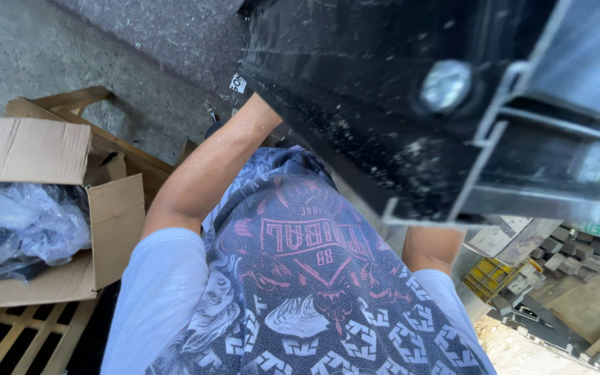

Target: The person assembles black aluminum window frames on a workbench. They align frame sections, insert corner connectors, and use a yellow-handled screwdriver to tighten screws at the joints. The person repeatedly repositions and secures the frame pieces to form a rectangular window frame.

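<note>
Overhead, then, line by line:

Black panel: a large dark metal machine body point(355, 90), speckled with pale dust, fills the upper right; both arms reach up under its lower edge.
Panel edge: the lower rim runs slantwise from upper middle down to the right, close over the person's chest, leaving little room between rim and body.
Bolt: a round silver bolt head point(445, 85) sits on the panel face, beside a grey metal frame point(522, 125).
Left arm: the forearm point(206, 173) rises from a pale sleeve to the rim and goes out of sight behind it.
Left hand: hidden behind the panel; fingers cannot be told.
Right arm: only a short piece point(430, 248) shows under the rim.
Right hand: hidden as well; grip cannot be told.
Left side: an open cardboard box point(116, 222) with crumpled plastic wrap point(22, 222), standing on a wooden pallet point(29, 337), near the left elbow.
Floor: grey concrete point(71, 48), open beyond the box.
Lower right: stacked metal offcuts point(564, 253) and a yellow crate point(489, 276), well apart.
</note>
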